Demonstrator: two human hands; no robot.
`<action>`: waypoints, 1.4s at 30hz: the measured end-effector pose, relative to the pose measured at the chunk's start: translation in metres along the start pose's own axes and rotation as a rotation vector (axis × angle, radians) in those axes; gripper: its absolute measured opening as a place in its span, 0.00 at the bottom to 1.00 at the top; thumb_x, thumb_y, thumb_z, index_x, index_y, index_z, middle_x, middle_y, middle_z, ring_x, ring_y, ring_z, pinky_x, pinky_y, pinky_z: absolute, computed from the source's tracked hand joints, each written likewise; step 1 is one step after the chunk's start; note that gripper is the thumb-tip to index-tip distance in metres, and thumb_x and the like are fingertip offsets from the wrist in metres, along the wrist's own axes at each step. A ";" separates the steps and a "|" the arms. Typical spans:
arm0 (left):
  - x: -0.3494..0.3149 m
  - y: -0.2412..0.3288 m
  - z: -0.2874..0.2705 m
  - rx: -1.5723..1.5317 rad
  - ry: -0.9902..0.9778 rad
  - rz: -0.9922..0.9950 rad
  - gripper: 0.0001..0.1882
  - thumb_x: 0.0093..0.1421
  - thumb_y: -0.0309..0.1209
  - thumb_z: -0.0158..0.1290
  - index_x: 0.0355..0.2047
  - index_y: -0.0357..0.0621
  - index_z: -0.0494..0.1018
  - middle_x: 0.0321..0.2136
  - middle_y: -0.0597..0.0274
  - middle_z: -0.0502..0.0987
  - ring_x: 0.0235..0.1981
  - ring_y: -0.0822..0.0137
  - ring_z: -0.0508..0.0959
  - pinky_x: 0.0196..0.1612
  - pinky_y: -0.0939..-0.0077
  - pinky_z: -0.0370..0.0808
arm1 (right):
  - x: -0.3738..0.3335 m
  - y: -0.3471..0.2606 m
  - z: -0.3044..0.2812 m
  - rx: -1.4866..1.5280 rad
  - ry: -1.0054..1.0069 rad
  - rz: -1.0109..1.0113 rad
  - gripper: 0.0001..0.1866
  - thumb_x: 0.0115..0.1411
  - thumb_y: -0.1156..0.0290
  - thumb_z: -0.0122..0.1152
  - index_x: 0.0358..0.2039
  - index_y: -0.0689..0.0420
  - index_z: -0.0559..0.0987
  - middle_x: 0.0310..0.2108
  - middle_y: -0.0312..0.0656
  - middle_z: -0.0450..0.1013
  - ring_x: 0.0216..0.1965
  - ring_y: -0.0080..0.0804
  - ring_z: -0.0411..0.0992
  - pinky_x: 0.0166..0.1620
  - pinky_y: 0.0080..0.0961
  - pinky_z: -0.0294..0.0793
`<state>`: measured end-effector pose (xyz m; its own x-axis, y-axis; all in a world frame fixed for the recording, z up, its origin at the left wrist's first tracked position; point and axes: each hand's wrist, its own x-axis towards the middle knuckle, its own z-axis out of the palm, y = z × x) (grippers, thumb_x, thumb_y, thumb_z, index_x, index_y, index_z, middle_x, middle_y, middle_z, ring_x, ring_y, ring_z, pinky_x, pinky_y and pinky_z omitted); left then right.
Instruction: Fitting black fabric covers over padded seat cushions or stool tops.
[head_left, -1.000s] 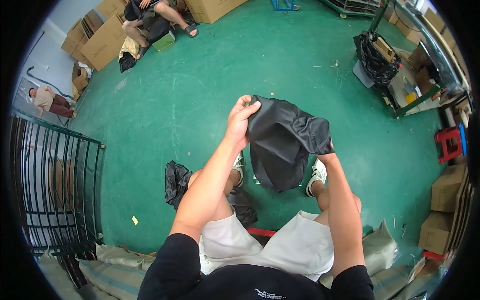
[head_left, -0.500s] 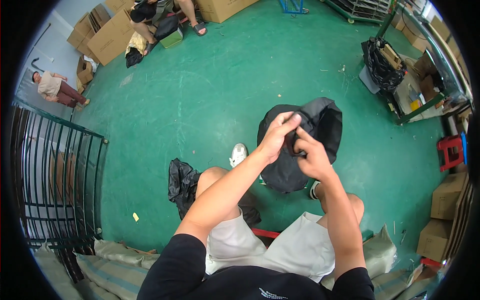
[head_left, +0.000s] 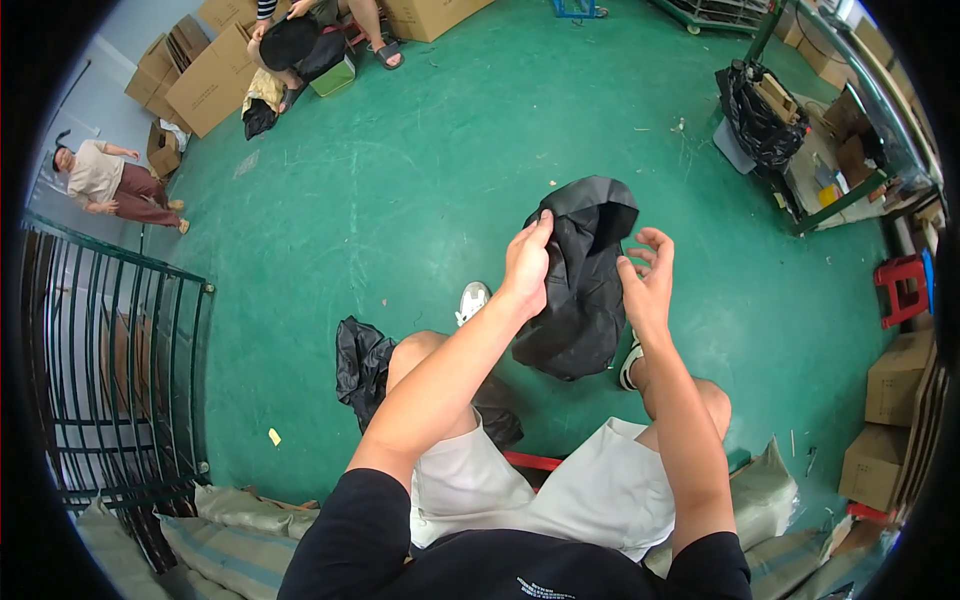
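A baggy piece of thin black fabric (head_left: 585, 235) hangs in front of my knees, its top end folded into a loose opening. My left hand (head_left: 528, 262) grips its left edge, thumb on the near face and fingers behind. At its right edge is my right hand (head_left: 648, 280), fingers spread and curved, holding nothing. More black fabric (head_left: 568, 345) spreads lower down between my feet; whether it belongs to the same piece I cannot tell. Beside my left knee lies a crumpled black plastic-looking bundle (head_left: 362, 365).
A green metal rack (head_left: 120, 370) stands at left, woven sacks (head_left: 225, 545) behind me. To the right are cartons (head_left: 880, 465), a red stool (head_left: 902, 290) and a bag-lined bin (head_left: 760, 115). A seated person (head_left: 300, 40) handles black fabric far off; another person (head_left: 115, 180) stands at left.
My right hand has come away from the fabric and opened, moving right. The fabric's upper part has shifted left and now hangs longer, with my left hand still on it.
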<state>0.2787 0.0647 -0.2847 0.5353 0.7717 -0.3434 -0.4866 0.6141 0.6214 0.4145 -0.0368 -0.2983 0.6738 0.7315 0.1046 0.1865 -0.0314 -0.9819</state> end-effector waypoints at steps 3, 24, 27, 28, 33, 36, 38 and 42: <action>-0.009 0.004 0.005 -0.038 -0.104 -0.050 0.21 0.69 0.43 0.45 0.49 0.36 0.72 0.44 0.58 0.77 0.45 0.68 0.76 0.51 0.74 0.71 | 0.009 0.022 0.008 -0.163 0.072 0.018 0.30 0.56 0.69 0.64 0.56 0.61 0.64 0.54 0.49 0.64 0.53 0.37 0.66 0.50 0.31 0.69; -0.022 0.056 -0.004 1.218 0.198 1.020 0.12 0.58 0.29 0.56 0.43 0.41 0.73 0.39 0.52 0.77 0.38 0.51 0.79 0.41 0.64 0.75 | 0.038 0.030 -0.044 0.253 -0.243 0.035 0.11 0.65 0.71 0.53 0.45 0.64 0.75 0.40 0.33 0.73 0.43 0.20 0.69 0.50 0.19 0.65; -0.021 0.051 -0.006 1.293 0.144 1.035 0.10 0.59 0.27 0.54 0.41 0.39 0.73 0.35 0.52 0.77 0.36 0.56 0.80 0.39 0.67 0.75 | 0.040 0.034 -0.059 0.232 -0.217 0.097 0.11 0.65 0.70 0.55 0.43 0.63 0.77 0.39 0.33 0.73 0.41 0.19 0.68 0.47 0.18 0.67; -0.016 0.049 -0.008 1.284 0.125 1.033 0.10 0.59 0.27 0.54 0.41 0.39 0.73 0.35 0.52 0.77 0.36 0.56 0.80 0.39 0.67 0.75 | 0.038 0.031 -0.066 0.218 -0.194 0.123 0.11 0.65 0.71 0.54 0.44 0.64 0.77 0.40 0.34 0.74 0.42 0.20 0.69 0.48 0.19 0.67; 0.003 0.060 -0.023 0.609 -0.080 0.356 0.07 0.60 0.24 0.51 0.36 0.34 0.76 0.33 0.62 0.79 0.34 0.70 0.77 0.39 0.71 0.74 | 0.041 0.021 -0.084 0.583 -0.347 0.275 0.19 0.62 0.77 0.47 0.53 0.67 0.71 0.49 0.46 0.74 0.50 0.34 0.72 0.55 0.30 0.70; -0.003 0.095 -0.044 0.237 -0.232 0.007 0.11 0.61 0.28 0.51 0.41 0.34 0.76 0.37 0.56 0.80 0.36 0.66 0.80 0.43 0.71 0.76 | 0.039 0.005 -0.064 0.850 -0.400 0.289 0.21 0.59 0.77 0.44 0.53 0.70 0.68 0.50 0.52 0.72 0.49 0.40 0.74 0.53 0.35 0.74; -0.003 0.093 -0.040 0.069 -0.362 -0.086 0.13 0.63 0.29 0.49 0.43 0.33 0.75 0.40 0.52 0.80 0.39 0.62 0.81 0.46 0.68 0.77 | 0.039 0.010 -0.075 1.033 -0.482 0.270 0.21 0.60 0.75 0.45 0.53 0.70 0.68 0.50 0.54 0.72 0.49 0.42 0.74 0.54 0.37 0.74; 0.004 0.073 -0.039 -0.157 -0.587 -0.210 0.18 0.68 0.32 0.42 0.45 0.29 0.74 0.44 0.47 0.79 0.45 0.56 0.80 0.52 0.62 0.75 | 0.040 0.014 -0.086 1.121 -0.574 0.315 0.20 0.62 0.72 0.45 0.52 0.70 0.69 0.49 0.56 0.72 0.48 0.45 0.74 0.53 0.39 0.75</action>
<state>0.2188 0.1195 -0.2680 0.8975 0.4404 0.0239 -0.4016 0.7936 0.4571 0.5054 -0.0666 -0.2940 0.1260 0.9913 0.0382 -0.8074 0.1248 -0.5766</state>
